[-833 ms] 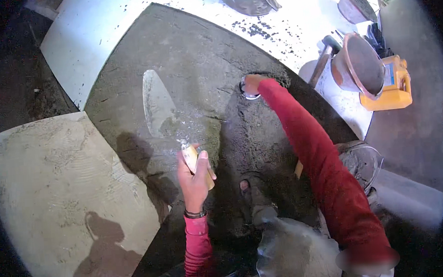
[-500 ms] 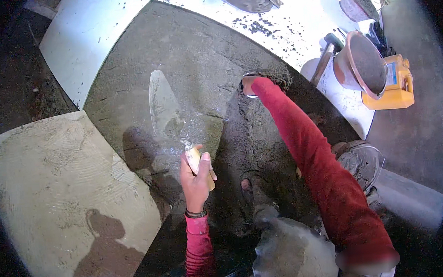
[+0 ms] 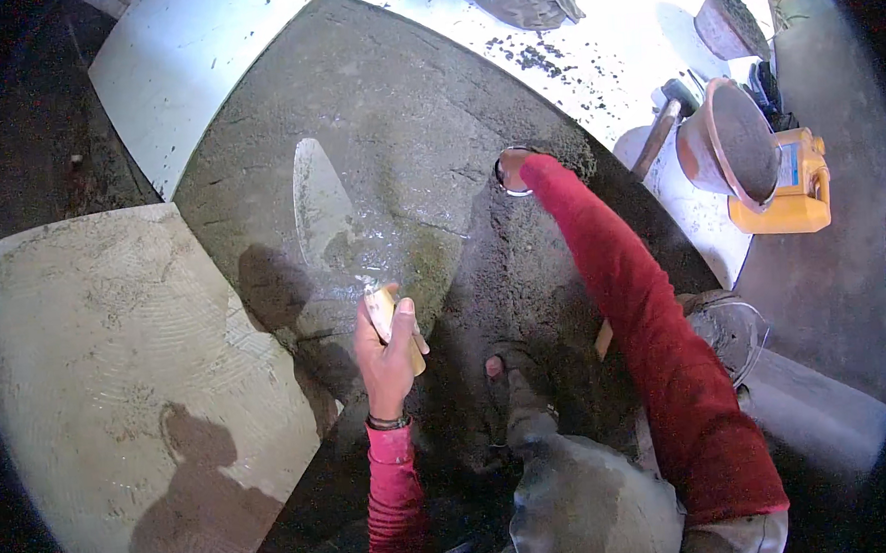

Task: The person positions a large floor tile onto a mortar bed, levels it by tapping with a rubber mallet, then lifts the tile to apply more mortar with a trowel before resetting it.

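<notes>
My left hand (image 3: 384, 363) is closed round the wooden handle of a trowel (image 3: 321, 205). Its long, wet, pointed blade lies on or just over the grey mortar (image 3: 394, 99), tip pointing away from me. Farther out to the right, my right hand (image 3: 515, 170) reaches down to the mortar at a small round thing with a pale rim. What that thing is I cannot make out, and the fingers of this hand are hidden. A toe of my foot (image 3: 494, 367) shows near the mortar's close side.
A pale tile (image 3: 85, 325) with ridged smears lies at left. White tiles (image 3: 168, 86) border the mortar's far side. At right are a hammer (image 3: 656, 135), a round tub (image 3: 693, 153), a yellow jerrycan (image 3: 809, 192) and a bucket (image 3: 731, 326). Another tub (image 3: 725, 21) stands farther back.
The whole view has shifted slightly. Against the mortar, the trowel in my left hand has moved a little to the left. My right hand stays at about the same spot.
</notes>
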Available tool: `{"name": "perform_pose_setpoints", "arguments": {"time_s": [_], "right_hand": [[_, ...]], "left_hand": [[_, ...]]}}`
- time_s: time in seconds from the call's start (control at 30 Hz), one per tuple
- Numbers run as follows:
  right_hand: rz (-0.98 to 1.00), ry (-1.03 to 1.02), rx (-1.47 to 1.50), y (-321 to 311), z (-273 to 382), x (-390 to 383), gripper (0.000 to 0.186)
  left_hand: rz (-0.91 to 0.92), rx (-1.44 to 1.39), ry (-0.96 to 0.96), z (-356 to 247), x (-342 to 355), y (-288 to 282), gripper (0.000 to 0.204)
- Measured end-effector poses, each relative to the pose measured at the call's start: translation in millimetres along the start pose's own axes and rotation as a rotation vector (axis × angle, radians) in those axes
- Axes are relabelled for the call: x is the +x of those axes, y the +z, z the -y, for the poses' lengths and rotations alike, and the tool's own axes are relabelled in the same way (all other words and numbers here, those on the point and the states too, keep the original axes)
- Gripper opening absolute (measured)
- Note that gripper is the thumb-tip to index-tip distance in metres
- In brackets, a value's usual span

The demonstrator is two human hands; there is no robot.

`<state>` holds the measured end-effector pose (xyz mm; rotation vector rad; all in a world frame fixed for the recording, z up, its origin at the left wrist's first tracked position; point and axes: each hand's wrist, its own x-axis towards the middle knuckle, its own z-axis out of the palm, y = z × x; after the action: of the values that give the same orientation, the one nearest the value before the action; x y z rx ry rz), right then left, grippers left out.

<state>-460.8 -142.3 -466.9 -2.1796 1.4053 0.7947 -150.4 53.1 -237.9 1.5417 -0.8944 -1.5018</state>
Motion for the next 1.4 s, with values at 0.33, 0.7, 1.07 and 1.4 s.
{"name": "perform_pose_setpoints", "arguments": {"time_s": [0.33, 0.7, 1.07, 1.4], "right_hand": [[-0.187, 0.038, 0.527, -76, -7, -120, 0.028], [-0.493, 0.166, 0.573, -115, 21, -367, 0.049], [-0.505, 0.381, 1.339, -5, 56, -394, 0.048], [-0.827, 0.042, 0.713, -11, 31, -230, 0.008]], "left_hand": [[0.055, -0.048, 0.050, 7, 3, -5, 0.029], [0.039, -0.042, 0.091, -3, -2, -12, 0.029], [0.067, -0.039, 0.021, 10, 6, -5, 0.026], [-0.029, 0.069, -0.032, 6, 14, 5, 0.027]]}}
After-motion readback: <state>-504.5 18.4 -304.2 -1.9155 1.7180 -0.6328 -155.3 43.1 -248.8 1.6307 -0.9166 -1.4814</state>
